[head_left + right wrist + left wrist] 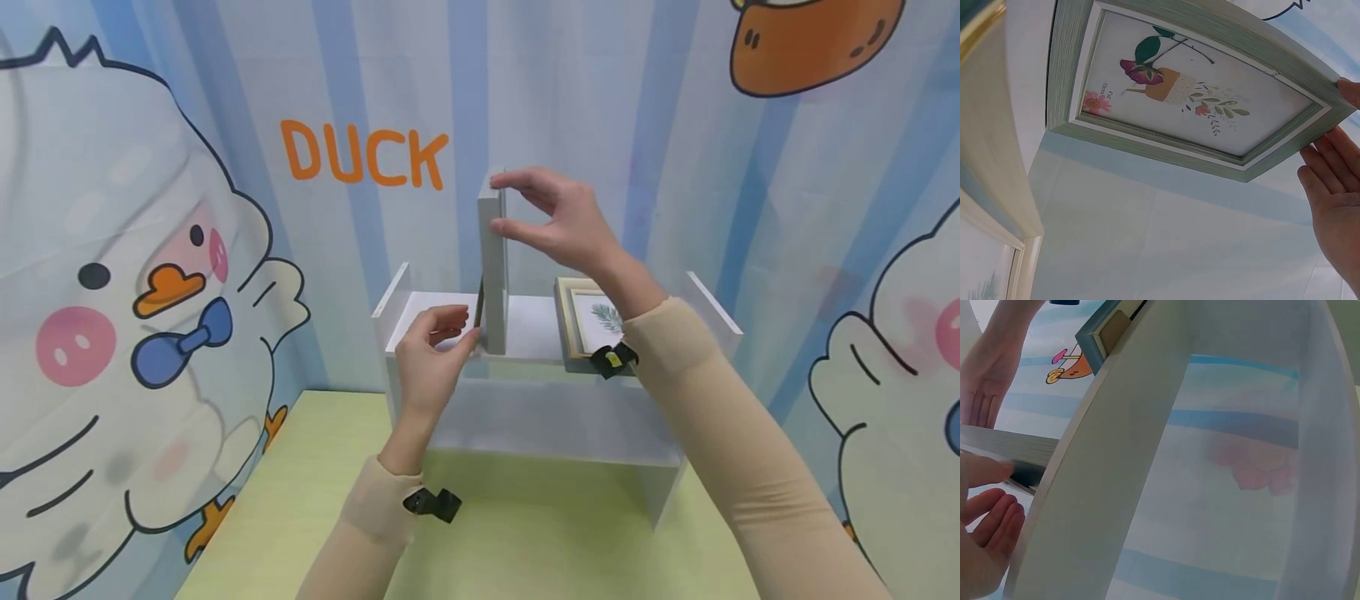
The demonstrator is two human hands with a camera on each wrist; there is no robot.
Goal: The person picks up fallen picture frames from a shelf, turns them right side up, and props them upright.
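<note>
A pale green picture frame [493,275] stands upright on the top board of a white shelf, edge-on in the head view. Its front, with a pressed rose and printed flowers, shows in the right wrist view [1197,106]. My right hand [558,212] grips its upper end between thumb and fingers. Behind the frame a dark support leg [480,304] slants out on the left. My left hand [435,354] is beside this leg with the fingers loosely bent, the thumb tip at the frame's lower back. In the left wrist view, a fingertip meets the dark backing [1027,474].
Under the frame is the white shelf [540,417], with raised side panels at both ends. Another picture frame [566,317], cream-rimmed with a leaf print, lies on its right part, atop a blue-grey one [588,365]. The shelf stands on a yellow-green table [330,467] before a duck-patterned curtain.
</note>
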